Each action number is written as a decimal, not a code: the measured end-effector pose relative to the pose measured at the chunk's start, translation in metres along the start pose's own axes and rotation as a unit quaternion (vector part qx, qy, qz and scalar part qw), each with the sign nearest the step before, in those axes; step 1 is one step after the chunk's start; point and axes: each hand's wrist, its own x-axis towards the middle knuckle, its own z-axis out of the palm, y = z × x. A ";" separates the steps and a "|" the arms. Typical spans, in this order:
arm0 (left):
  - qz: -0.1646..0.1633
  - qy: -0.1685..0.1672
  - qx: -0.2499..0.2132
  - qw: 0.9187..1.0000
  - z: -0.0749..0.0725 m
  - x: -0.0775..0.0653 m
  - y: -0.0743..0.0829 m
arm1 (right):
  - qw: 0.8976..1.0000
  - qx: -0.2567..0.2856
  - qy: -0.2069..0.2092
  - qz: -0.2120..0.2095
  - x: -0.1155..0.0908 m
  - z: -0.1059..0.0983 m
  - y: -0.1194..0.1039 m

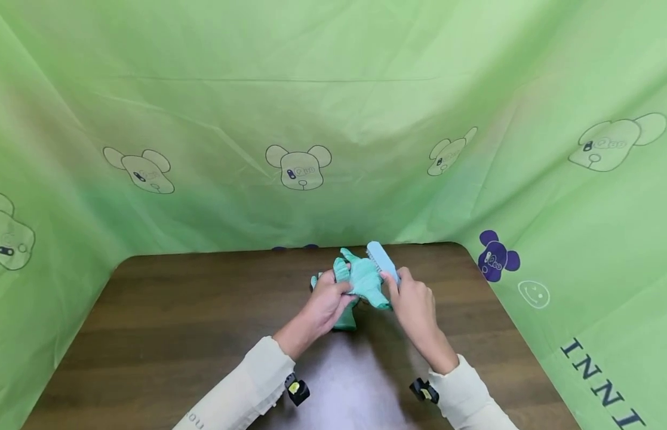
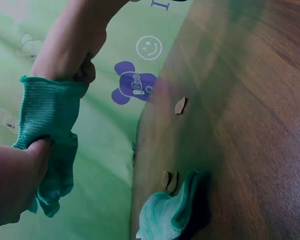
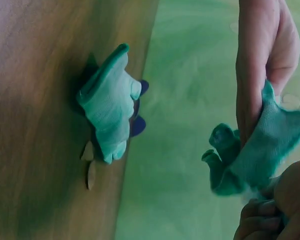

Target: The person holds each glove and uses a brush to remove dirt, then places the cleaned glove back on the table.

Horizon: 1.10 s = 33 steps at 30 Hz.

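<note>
The glove [image 1: 365, 276] sits between the two hands, gripped in the left hand [image 1: 323, 303] with the thumb across it. Its body stretches out from the left fingers toward the right hand [image 1: 417, 303], cuff end foremost, while its tips gather back by the left fingers. The right fingers are closed around the brush [image 1: 384, 261], thumb along it. The brush's long axis runs forward from the right fingers and slants leftward, its bristle side facing the glove. The bristles lie at the glove's edge or just beside it; whether they press on it I cannot tell. Both hands are near the glove, the left one touching it. Below the left fingers, on the counter [image 1: 193, 334], rests the other glove [image 3: 109, 107], with flakes [image 3: 91, 175] just beside it.
</note>
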 end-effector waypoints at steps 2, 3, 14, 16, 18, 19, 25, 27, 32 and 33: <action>0.008 0.004 -0.009 1.000 -0.003 -0.001 -0.002 | 1.000 0.002 0.008 0.009 -0.003 -0.001 0.000; 0.011 0.008 -0.011 1.000 -0.005 -0.002 -0.003 | 1.000 0.006 0.013 0.009 -0.005 -0.002 -0.001; 0.017 -0.006 -0.011 1.000 -0.004 -0.003 0.010 | 0.993 0.014 0.010 -0.118 -0.023 0.002 -0.026; 0.011 0.002 -0.001 1.000 -0.003 -0.005 0.011 | 0.994 0.009 0.022 -0.108 -0.021 0.003 -0.025; 0.004 0.008 0.010 1.000 -0.002 -0.006 0.010 | 0.995 0.010 0.024 -0.094 -0.018 0.004 -0.023; 0.001 0.009 0.015 1.000 -0.002 -0.006 0.009 | 0.996 0.012 0.024 -0.089 -0.017 0.004 -0.021; -0.007 0.005 0.034 0.999 0.000 -0.007 0.006 | 0.998 0.019 0.011 -0.051 -0.008 0.005 -0.011; -0.006 0.000 0.032 0.999 0.001 -0.007 0.005 | 0.999 0.019 0.004 -0.042 -0.006 0.004 -0.008; -0.003 0.000 0.019 1.000 0.001 -0.006 0.002 | 1.000 0.011 0.002 -0.019 -0.004 0.003 -0.002; -0.002 0.001 0.020 1.000 0.001 -0.005 0.001 | 1.000 0.010 0.004 -0.014 -0.004 0.003 -0.001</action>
